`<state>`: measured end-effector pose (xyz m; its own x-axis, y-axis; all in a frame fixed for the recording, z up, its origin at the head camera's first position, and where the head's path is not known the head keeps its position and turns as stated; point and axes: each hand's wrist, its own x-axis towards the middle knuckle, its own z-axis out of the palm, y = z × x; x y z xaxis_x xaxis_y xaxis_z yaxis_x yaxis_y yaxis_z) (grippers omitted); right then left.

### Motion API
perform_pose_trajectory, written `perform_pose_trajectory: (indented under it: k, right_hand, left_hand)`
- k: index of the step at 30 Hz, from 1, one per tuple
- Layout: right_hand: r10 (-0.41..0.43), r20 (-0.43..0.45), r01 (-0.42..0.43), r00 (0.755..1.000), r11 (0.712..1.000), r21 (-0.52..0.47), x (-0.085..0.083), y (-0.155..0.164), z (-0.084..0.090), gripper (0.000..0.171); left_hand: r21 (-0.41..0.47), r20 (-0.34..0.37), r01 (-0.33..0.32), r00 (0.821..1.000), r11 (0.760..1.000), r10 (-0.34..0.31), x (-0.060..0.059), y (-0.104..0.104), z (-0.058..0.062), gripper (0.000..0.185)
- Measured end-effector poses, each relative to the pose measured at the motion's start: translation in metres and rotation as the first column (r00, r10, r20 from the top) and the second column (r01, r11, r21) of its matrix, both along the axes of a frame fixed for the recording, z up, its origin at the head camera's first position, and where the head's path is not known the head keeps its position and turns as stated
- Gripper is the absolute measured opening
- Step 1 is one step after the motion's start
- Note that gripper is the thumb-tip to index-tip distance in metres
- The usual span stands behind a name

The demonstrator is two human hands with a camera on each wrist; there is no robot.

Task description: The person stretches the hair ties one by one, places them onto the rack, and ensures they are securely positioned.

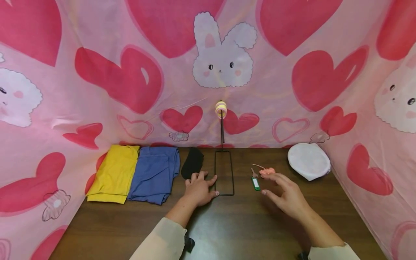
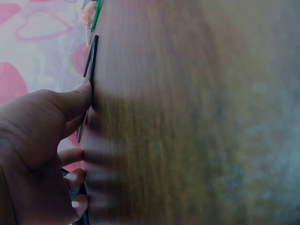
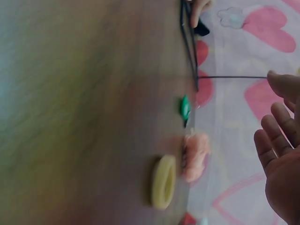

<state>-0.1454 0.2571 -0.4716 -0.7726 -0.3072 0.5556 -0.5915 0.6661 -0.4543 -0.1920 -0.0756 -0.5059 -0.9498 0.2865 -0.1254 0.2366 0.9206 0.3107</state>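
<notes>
Head view: left hand (image 1: 199, 188) rests flat on black wire stand's (image 1: 224, 173) base; right hand (image 1: 286, 195), relaxed and holding nothing, hovers near green-tagged key (image 1: 255, 182).

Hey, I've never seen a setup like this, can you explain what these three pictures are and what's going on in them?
A person wears three cameras: one on the head, one on each wrist. The head view looks down at a dark wooden table inside pink cloth walls. The left hand rests flat on the base of a thin black wire stand. The right hand hovers open, holding nothing, near a green key tag and a pink scrunchie. Folded yellow and blue cloths lie at the left, a white cap at the right.
</notes>
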Motion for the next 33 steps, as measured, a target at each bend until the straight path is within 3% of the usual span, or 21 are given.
perform_pose_trajectory:
  k: [4,12,22,33]
  right_hand:
    - [-0.043,0.062,0.039,0.997,0.997,0.065,0.008,0.013,-0.009,0.056]
    - [-0.026,0.204,-0.010,0.979,0.985,0.175,0.017,0.035,-0.018,0.061]
    - [0.009,0.231,-0.056,0.973,0.979,0.196,0.022,0.060,-0.024,0.066]
    - [-0.019,0.293,-0.065,0.956,0.960,0.273,0.020,0.073,-0.025,0.063]
  left_hand:
    - [-0.005,0.003,-0.002,1.000,1.000,0.002,0.000,0.001,-0.001,0.066]
    - [-0.008,0.008,-0.003,1.000,1.000,0.003,0.000,0.002,0.000,0.066]
    - [-0.017,0.003,-0.002,1.000,1.000,0.002,0.000,0.002,-0.001,0.066]
    - [-0.008,0.014,-0.002,1.000,1.000,0.002,0.002,0.002,0.001,0.066]
